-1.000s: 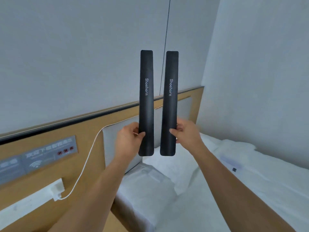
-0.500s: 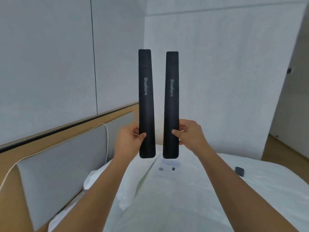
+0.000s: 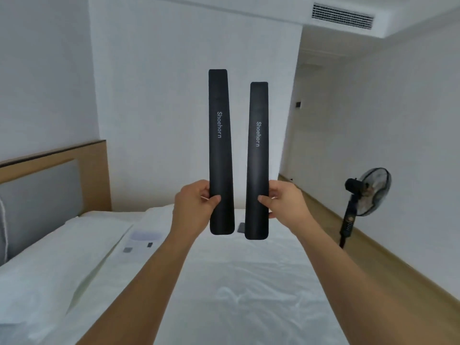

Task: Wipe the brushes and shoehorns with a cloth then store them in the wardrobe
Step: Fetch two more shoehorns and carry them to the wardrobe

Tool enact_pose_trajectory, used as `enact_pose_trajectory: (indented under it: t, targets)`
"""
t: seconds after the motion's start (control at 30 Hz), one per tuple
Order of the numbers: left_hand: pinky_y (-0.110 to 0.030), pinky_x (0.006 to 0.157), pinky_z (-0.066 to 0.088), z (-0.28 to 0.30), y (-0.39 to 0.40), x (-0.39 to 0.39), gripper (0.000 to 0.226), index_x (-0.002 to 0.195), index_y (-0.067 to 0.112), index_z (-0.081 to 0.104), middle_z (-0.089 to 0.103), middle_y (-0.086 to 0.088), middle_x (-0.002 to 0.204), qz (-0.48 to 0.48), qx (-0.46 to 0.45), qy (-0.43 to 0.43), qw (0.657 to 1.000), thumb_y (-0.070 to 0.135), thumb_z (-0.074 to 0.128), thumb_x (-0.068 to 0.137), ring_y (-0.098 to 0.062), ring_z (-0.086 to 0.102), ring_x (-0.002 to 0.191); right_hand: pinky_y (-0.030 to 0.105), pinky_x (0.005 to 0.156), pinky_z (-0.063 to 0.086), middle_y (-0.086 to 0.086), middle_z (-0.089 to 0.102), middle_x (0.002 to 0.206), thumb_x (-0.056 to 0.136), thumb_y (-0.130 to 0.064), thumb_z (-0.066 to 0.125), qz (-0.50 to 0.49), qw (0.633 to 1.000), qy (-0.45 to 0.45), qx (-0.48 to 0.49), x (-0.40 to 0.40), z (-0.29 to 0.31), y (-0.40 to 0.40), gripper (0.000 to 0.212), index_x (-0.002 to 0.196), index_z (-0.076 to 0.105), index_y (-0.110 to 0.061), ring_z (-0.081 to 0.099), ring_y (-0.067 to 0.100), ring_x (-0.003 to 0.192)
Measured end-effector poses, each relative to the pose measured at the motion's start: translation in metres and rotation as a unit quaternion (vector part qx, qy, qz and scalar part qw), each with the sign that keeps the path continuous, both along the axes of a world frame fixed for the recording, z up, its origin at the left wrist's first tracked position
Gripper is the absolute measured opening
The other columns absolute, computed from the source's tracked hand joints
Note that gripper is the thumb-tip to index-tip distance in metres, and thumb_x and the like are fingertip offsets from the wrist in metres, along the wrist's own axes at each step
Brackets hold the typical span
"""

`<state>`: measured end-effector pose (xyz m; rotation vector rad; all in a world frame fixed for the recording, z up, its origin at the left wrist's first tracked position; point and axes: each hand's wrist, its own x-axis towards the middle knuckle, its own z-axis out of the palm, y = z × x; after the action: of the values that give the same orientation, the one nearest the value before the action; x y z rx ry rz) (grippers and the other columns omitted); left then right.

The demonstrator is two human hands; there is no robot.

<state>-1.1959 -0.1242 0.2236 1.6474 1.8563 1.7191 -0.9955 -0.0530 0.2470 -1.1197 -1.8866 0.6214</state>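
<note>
Both shoehorns now face the far wall and fan (image 3: 371,192), swung away from the headboard; left hand (image 3: 193,207) pinches the left shoehorn (image 3: 220,150), right hand (image 3: 286,204) the right shoehorn (image 3: 257,160). Such low grips could let either tip and drop.

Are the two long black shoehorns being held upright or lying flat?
Upright: the left hand and right hand each grip one long black shoehorn near its lower end, above the white bed.

A bedroom: white bed (image 3: 236,282), padded headboard (image 3: 49,185), standing fan (image 3: 368,192).
</note>
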Motion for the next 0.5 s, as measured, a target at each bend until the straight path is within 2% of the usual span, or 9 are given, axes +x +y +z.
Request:
enact_pose_trajectory:
  t: [0.27,0.43,0.5]
  targets:
    - [-0.048,0.066,0.060,-0.010,0.070,0.140,0.003,0.087,0.017,0.069,0.070,-0.002,0.078,-0.138,-0.008,0.005,0.990,0.016,0.071,0.085,-0.024,0.068,0.074,0.044,0.080,0.063,0.000,0.074,0.102,0.094,-0.007,0.067,-0.117,0.993,0.022,-0.024,0.146,-0.014,0.021,0.028,0.120,0.069,-0.018,0.072,0.023,0.095]
    - [-0.047,0.066,0.060,-0.020,0.117,0.215,0.008,0.084,0.024,0.068,0.070,0.005,0.076,-0.224,-0.006,0.006,0.975,0.017,0.071,0.083,-0.019,0.068,0.075,0.043,0.082,0.062,-0.011,0.072,0.086,0.093,-0.005,0.067,-0.193,0.981,0.024,-0.017,0.219,-0.024,0.035,0.025,0.102,0.068,-0.029,0.071,0.017,0.089]
    - [-0.048,0.066,0.060,-0.024,0.137,0.243,0.010,0.080,0.025,0.067,0.069,0.007,0.072,-0.254,-0.003,0.012,0.967,0.017,0.071,0.083,-0.017,0.068,0.073,0.047,0.083,0.061,-0.006,0.072,0.086,0.092,-0.004,0.067,-0.227,0.973,0.027,-0.016,0.245,-0.026,0.045,0.023,0.102,0.070,-0.025,0.072,0.021,0.089]
